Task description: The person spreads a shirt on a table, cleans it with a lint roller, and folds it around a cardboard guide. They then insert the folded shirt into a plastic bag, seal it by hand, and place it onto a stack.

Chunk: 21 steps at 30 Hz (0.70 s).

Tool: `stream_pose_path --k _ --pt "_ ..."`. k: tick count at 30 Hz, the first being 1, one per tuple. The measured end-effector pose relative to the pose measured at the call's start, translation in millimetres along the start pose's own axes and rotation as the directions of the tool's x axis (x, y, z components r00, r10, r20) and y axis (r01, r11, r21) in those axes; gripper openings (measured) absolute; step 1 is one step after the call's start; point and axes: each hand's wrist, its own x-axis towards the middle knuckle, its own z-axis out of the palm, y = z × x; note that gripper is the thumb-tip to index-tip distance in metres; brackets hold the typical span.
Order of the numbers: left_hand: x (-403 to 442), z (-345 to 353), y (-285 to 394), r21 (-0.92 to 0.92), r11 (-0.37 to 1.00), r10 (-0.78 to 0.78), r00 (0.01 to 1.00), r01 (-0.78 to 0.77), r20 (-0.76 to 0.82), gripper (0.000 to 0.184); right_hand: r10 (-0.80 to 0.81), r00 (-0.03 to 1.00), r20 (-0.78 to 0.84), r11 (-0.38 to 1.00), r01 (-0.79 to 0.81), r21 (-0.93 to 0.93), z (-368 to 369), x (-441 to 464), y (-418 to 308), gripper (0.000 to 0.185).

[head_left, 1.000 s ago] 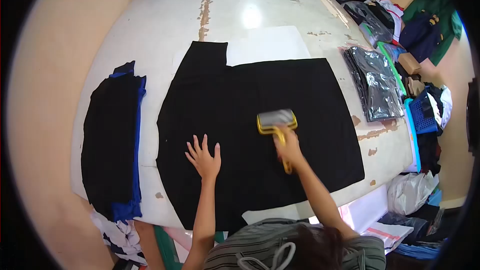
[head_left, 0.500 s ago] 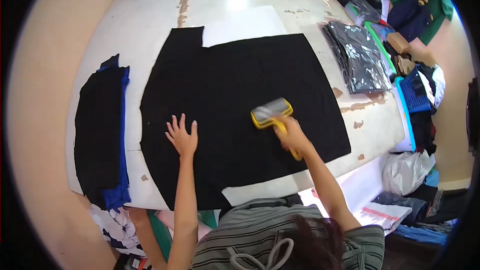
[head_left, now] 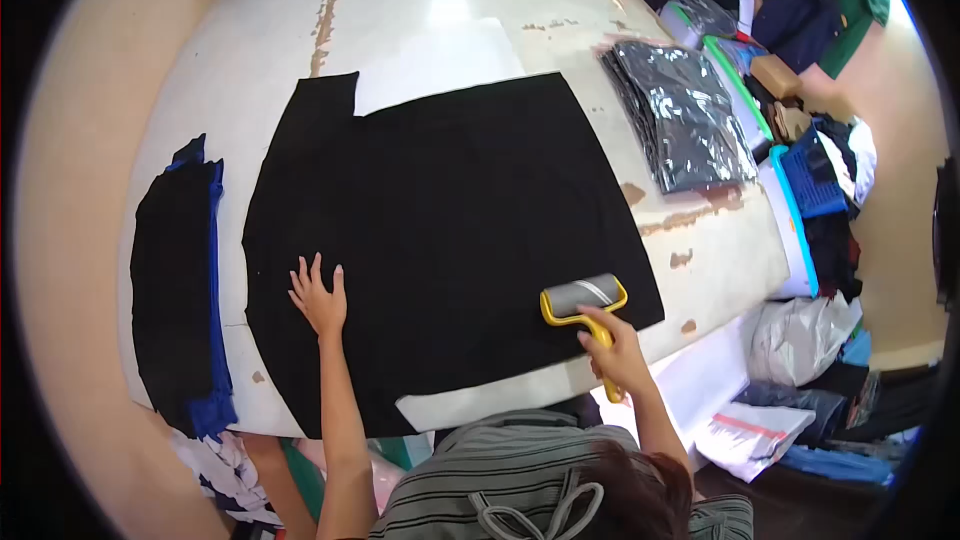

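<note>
Yellow-framed roller (head_left: 583,296) has been shifted toward near right corner of black fabric (head_left: 450,220). Roller gripped by right hand (head_left: 622,355); left hand (head_left: 320,308) laid flat on fabric, fingers spread. Fabric spread on pale, chipped surface (head_left: 725,250) between dark cloth (head_left: 172,290) and plastic-wrapped packets (head_left: 690,120). Wall (head_left: 85,210) seen at left, blue basket (head_left: 812,183) at right.

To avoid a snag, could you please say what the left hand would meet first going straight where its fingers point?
Ahead of the left hand the way looks free: just more black cloth, then tabletop, though depth is hard to judge.
</note>
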Motion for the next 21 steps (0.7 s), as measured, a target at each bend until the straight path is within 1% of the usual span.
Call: stream_pose_path --k 2,4,5,7,8,9,11,13,14,16,17,19,21 --pt "0.3 -1.3 1.5 -0.01 1.0 -0.017 1.0 0.017 -0.009 0.047 -0.027 1.0 -0.006 0.997 0.026 -0.071 -7.7 41.1 -7.5 0.034" --pt "-1.0 -5.4 7.0 0.002 1.0 -0.029 1.0 0.029 -0.003 0.046 -0.094 0.995 0.02 0.993 0.095 -0.069 -7.6 86.7 -14.2 0.034" --pt "-0.5 -4.9 8.4 -0.006 0.999 -0.049 0.998 0.049 -0.026 0.046 -0.158 0.987 0.029 0.987 0.159 -0.029 -4.5 111.3 -20.5 0.036" --pt "-0.3 -5.2 7.3 -0.026 0.999 -0.046 0.999 0.046 -0.002 0.046 -0.245 0.97 -0.001 0.969 0.245 -0.043 2.2 173.0 -34.5 0.036" --pt "-0.8 -5.5 7.6 -0.043 0.998 -0.043 0.999 0.042 -0.009 0.045 -0.291 0.956 -0.034 0.957 0.29 -0.029 7.2 211.1 -39.0 0.036" --pt "-0.5 -6.4 8.7 -0.044 0.997 -0.06 0.998 0.059 -0.03 0.045 -0.389 0.92 -0.057 0.921 0.389 -0.01 11.4 247.1 -45.6 0.036" --pt "-0.7 -9.5 11.5 -0.039 0.997 -0.068 0.998 0.069 0.014 0.045 -0.381 0.912 -0.151 0.924 0.382 -0.023 19.2 306.6 -69.7 0.037" --pt "-0.9 -6.6 9.7 -0.046 0.997 -0.057 0.998 0.057 -0.014 0.045 -0.416 0.882 -0.222 0.908 0.415 -0.051 21.7 340.7 -87.9 0.039" --pt "-0.8 -5.8 8.8 -0.045 0.997 -0.056 0.998 0.056 -0.016 0.045 -0.366 0.905 -0.216 0.93 0.349 -0.117 18.4 347.6 -94.0 0.04" --pt "1.4 -7.0 9.7 -0.049 0.997 -0.059 0.997 0.057 -0.04 0.044 -0.618 0.759 -0.206 0.769 0.527 -0.363 7.7 388.0 -59.6 0.039" --pt "0.2 -7.1 10.5 -0.055 0.997 -0.052 0.998 0.05 -0.044 0.044 -0.506 0.85 -0.143 0.817 0.42 -0.395 -4.4 377.4 -58.5 0.038" --pt "-2.8 -6.0 11.2 -0.061 0.997 -0.047 0.998 0.043 -0.049 0.044 -0.723 0.69 -0.008 0.581 0.602 -0.548 -38.0 337.0 -40.2 0.037" --pt "-2.5 -5.1 10.4 -0.053 0.998 -0.046 0.998 0.043 -0.048 0.044 -0.639 0.769 -0.014 0.708 0.581 -0.401 -71.4 263.9 -37.1 0.032"
